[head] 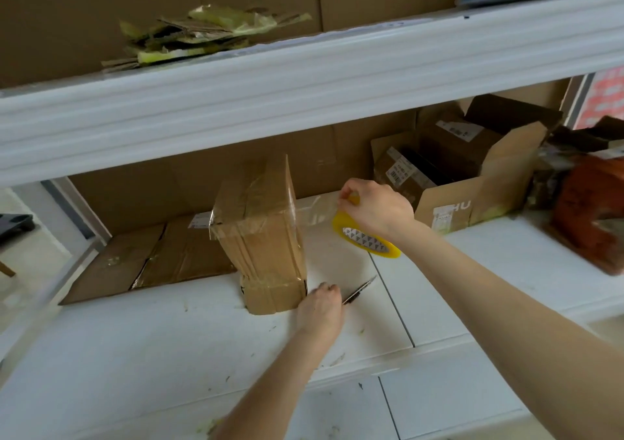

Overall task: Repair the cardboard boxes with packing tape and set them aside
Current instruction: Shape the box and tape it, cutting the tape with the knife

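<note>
A small cardboard box [266, 237] stands on end on the white shelf [169, 338], wrapped in clear tape. My right hand [374, 208] grips a yellow tape roll [366, 237] to the right of the box. A clear strip of tape [314, 211] stretches from the roll to the box's upper right edge. My left hand [322, 306] lies at the box's lower right corner and grips a pair of scissors [359, 290], whose blades point up and to the right.
A flattened cardboard box [152, 260] lies left of the standing box. An open box [472, 176] with smaller boxes inside sits at the back right. An orange-brown object [591, 210] is at the far right. Cardboard and tape scraps [202, 34] lie on the upper shelf.
</note>
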